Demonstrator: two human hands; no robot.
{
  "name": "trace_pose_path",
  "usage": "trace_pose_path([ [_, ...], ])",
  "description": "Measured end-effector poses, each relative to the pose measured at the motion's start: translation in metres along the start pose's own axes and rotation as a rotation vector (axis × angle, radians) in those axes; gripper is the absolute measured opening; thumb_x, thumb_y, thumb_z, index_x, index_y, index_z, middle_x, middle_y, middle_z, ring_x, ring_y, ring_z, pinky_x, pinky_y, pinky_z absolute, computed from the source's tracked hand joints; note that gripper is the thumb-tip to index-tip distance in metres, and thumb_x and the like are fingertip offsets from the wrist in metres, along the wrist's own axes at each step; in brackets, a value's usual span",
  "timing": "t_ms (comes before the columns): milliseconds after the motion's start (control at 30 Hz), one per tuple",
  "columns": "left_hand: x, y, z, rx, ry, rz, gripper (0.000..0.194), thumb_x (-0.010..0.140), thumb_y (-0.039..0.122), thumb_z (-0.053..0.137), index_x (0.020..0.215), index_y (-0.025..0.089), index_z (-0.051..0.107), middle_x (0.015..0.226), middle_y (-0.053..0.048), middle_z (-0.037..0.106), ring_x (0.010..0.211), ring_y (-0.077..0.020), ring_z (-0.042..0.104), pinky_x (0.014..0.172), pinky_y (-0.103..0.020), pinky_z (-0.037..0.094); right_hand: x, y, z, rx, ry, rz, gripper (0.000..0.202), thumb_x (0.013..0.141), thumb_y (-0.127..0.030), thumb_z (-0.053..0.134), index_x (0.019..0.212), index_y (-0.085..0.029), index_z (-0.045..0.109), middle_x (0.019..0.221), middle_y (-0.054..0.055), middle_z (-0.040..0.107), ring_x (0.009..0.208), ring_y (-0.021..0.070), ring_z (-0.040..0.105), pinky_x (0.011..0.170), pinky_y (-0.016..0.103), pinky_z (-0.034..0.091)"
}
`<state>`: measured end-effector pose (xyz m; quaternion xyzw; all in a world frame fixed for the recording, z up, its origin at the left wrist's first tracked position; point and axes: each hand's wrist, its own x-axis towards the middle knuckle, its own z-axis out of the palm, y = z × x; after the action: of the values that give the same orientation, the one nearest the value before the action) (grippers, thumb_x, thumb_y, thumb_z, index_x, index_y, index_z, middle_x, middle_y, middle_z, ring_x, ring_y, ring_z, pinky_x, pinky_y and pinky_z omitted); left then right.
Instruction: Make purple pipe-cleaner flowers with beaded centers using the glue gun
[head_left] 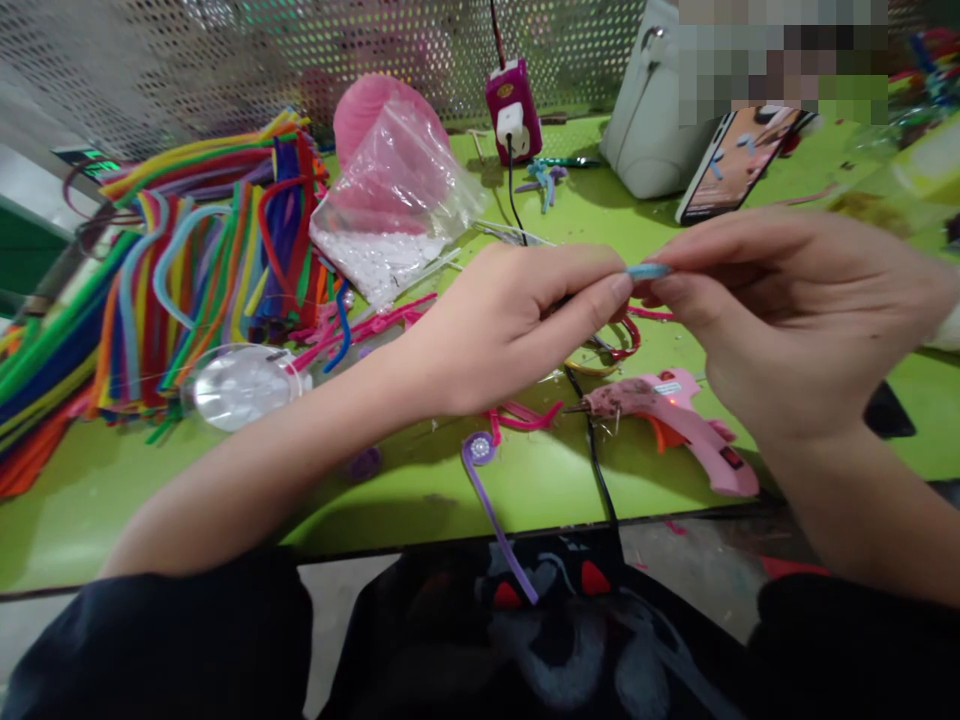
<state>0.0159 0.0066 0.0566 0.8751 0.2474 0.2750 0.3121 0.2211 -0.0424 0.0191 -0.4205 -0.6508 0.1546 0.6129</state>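
Note:
My left hand [525, 310] and my right hand [795, 310] meet above the table, each pinching one end of a short light-blue pipe cleaner [646, 271]. Fingers cover most of it, so its full shape is hidden. Below them, a pink hot glue gun [667, 415] lies on its side with its nozzle pointing left. A purple pipe cleaner [491, 510] with a coiled end and a pearly round bead cluster [479, 448] sticks out over the front edge. Pink pipe cleaners [525, 415] lie beside the coil.
Piles of colourful pipe cleaners [202, 270] fill the left, near a clear round dish [247, 388]. Behind stand a bag of white beads [382, 250], a purple power adapter [514, 110], a pale bag [652, 110] and a propped phone [739, 160]. A black cable [596, 460] crosses the green table [405, 500].

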Motion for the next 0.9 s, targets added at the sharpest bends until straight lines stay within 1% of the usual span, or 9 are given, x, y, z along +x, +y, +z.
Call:
trace_pose_path([
  [167,0.000,0.000,0.000,-0.014,-0.014,-0.004,0.037,0.114,0.031,0.048,0.083,0.022,0.066,0.080,-0.001,0.071,0.082,-0.0153,0.071,0.080,-0.029,0.054,-0.002,0.002,0.000,0.000,0.005,-0.026,0.021,0.094,-0.012,0.082,0.101,-0.032,0.084,0.095,-0.011,0.079,0.088,0.0115,0.078,0.082,0.030,0.072],
  [233,0.000,-0.001,-0.001,0.024,-0.016,0.008,0.036,0.114,0.033,0.048,0.084,0.022,0.067,0.076,-0.001,0.068,0.076,-0.0155,0.067,0.075,-0.030,0.051,-0.002,0.003,-0.002,-0.024,-0.003,-0.020,0.019,0.095,-0.014,0.082,0.101,-0.033,0.084,0.098,-0.010,0.079,0.091,0.0113,0.077,0.084,0.030,0.070],
  [333,0.001,-0.001,-0.003,0.080,-0.023,0.041,0.032,0.111,0.029,0.049,0.084,0.022,0.066,0.069,0.001,0.057,0.064,-0.0145,0.053,0.069,-0.033,0.043,-0.002,0.007,-0.007,-0.082,-0.048,-0.033,0.014,0.099,-0.021,0.081,0.104,-0.034,0.084,0.102,-0.008,0.080,0.093,0.0131,0.077,0.085,0.033,0.067],
  [433,0.001,-0.002,-0.006,0.141,-0.050,0.065,0.032,0.110,0.029,0.050,0.082,0.022,0.063,0.067,0.001,0.053,0.061,-0.0143,0.046,0.071,-0.035,0.041,0.000,0.011,-0.012,-0.142,-0.119,-0.133,0.018,0.098,-0.021,0.081,0.108,-0.036,0.085,0.104,-0.005,0.081,0.094,0.0162,0.077,0.087,0.036,0.065],
  [533,0.002,-0.004,-0.007,0.191,-0.094,0.056,0.037,0.110,0.036,0.048,0.078,0.024,0.063,0.062,-0.001,0.053,0.064,-0.0187,0.055,0.077,-0.038,0.048,0.001,0.014,-0.013,-0.205,-0.166,-0.223,0.027,0.098,-0.018,0.079,0.113,-0.040,0.085,0.108,-0.005,0.082,0.098,0.0183,0.077,0.089,0.037,0.065],
  [633,0.002,-0.006,-0.008,0.152,-0.146,0.037,0.037,0.110,0.038,0.048,0.080,0.026,0.066,0.062,-0.002,0.056,0.073,-0.0226,0.066,0.083,-0.039,0.054,0.002,0.015,-0.013,-0.225,-0.193,-0.284,0.034,0.098,-0.016,0.077,0.117,-0.043,0.084,0.111,-0.006,0.082,0.101,0.0191,0.077,0.090,0.037,0.066],
  [733,0.001,-0.005,-0.009,0.065,-0.150,0.021,0.033,0.112,0.033,0.048,0.091,0.024,0.072,0.066,0.000,0.059,0.068,-0.0181,0.064,0.082,-0.035,0.056,0.004,0.017,-0.016,-0.177,-0.212,-0.268,0.036,0.096,-0.017,0.080,0.123,-0.041,0.082,0.114,-0.004,0.081,0.102,0.0178,0.076,0.091,0.036,0.065],
  [833,0.001,-0.004,-0.010,0.047,-0.127,0.006,0.035,0.114,0.036,0.048,0.097,0.022,0.075,0.072,-0.001,0.065,0.064,-0.0151,0.059,0.077,-0.032,0.054,0.006,0.018,-0.019,-0.168,-0.207,-0.231,0.028,0.096,-0.021,0.081,0.119,-0.035,0.082,0.107,-0.002,0.080,0.097,0.0169,0.075,0.088,0.036,0.062],
  [900,0.001,-0.004,-0.011,0.058,-0.137,0.023,0.035,0.114,0.035,0.048,0.100,0.020,0.076,0.073,-0.001,0.067,0.065,-0.0145,0.059,0.073,-0.031,0.051,0.008,0.018,-0.020,-0.223,-0.221,-0.302,0.022,0.096,-0.018,0.080,0.113,-0.031,0.081,0.100,-0.002,0.080,0.093,0.0166,0.075,0.085,0.035,0.060],
])
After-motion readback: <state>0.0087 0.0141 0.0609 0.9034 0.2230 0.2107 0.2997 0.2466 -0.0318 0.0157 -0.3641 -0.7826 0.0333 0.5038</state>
